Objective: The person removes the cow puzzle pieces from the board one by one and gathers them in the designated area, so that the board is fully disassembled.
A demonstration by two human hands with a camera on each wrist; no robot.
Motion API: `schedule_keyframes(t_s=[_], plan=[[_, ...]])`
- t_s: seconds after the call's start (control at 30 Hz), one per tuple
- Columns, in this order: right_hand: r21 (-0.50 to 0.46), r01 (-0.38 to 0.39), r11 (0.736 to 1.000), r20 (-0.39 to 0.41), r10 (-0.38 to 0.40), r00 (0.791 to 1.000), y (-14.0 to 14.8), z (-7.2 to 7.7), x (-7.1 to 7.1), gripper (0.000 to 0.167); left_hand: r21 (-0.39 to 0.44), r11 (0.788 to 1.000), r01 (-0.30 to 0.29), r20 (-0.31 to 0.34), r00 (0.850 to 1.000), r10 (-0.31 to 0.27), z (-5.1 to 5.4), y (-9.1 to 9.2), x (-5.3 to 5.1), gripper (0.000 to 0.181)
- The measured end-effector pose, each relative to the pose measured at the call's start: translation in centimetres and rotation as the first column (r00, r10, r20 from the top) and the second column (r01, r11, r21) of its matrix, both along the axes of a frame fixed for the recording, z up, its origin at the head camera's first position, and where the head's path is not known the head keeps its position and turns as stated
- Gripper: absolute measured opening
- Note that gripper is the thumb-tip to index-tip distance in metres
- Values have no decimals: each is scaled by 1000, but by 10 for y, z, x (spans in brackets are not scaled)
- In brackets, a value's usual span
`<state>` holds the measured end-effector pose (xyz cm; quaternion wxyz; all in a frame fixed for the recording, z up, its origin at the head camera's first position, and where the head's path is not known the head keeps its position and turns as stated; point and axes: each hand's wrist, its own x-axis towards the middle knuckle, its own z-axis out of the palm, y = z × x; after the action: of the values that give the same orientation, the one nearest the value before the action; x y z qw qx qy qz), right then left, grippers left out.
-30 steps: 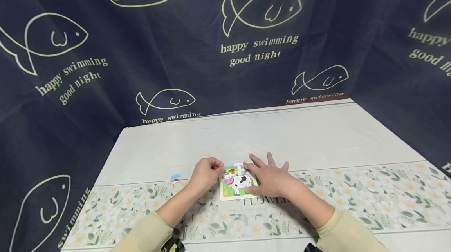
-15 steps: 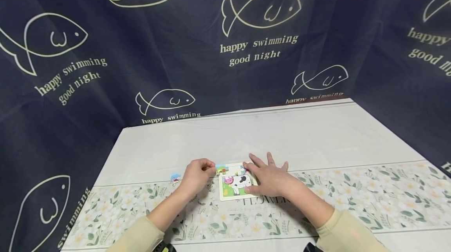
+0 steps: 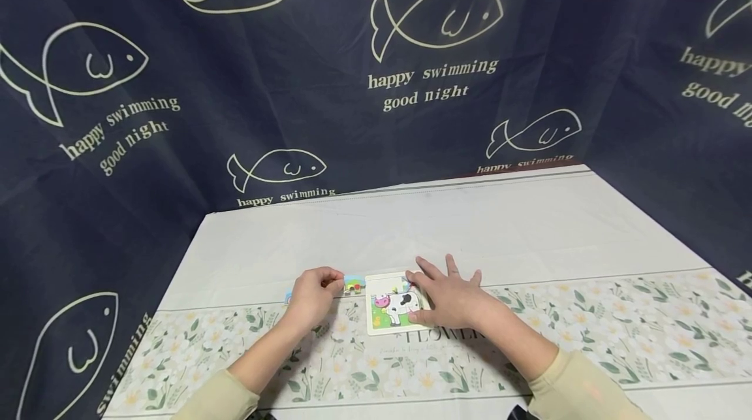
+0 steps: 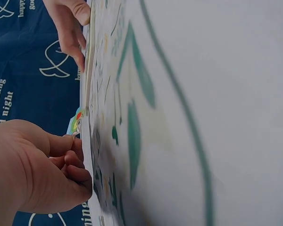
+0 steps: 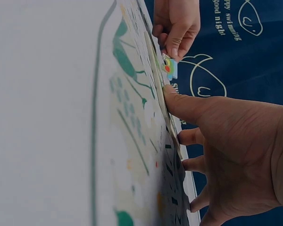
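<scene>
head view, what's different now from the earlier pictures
The left hand has moved left, carrying the pinched puzzle piece from over the upper left of the cow puzzle to just beyond its left edge. Nothing was let go. The blue-topped loose piece is now partly hidden behind that hand. The right hand stayed spread over the puzzle's right edge.

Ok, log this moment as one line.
left hand: pinches flat blue-and-green puzzle piece | right hand: rests on square cream-framed cow puzzle | small blue piece: partly hidden by left hand
</scene>
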<state>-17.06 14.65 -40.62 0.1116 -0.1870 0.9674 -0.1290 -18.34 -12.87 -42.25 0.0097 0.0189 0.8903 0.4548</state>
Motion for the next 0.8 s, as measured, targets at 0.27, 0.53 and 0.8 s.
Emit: schedule_keyframes(t_s=[0.27, 0.53, 0.8], plan=[[-2, -1, 1000, 1, 1, 1000, 1, 0, 0, 79, -2, 1000, -31, 1, 1000, 31, 3, -9, 4, 11], [-2, 0, 1000, 0, 0, 1000, 1, 0, 0, 79, -24, 999, -49, 6, 999, 49, 5, -21, 8, 10], [-3, -2, 1000, -2, 2, 1000, 1, 0, 0, 80, -65, 996, -67, -7, 998, 67, 6, -29, 9, 5]])
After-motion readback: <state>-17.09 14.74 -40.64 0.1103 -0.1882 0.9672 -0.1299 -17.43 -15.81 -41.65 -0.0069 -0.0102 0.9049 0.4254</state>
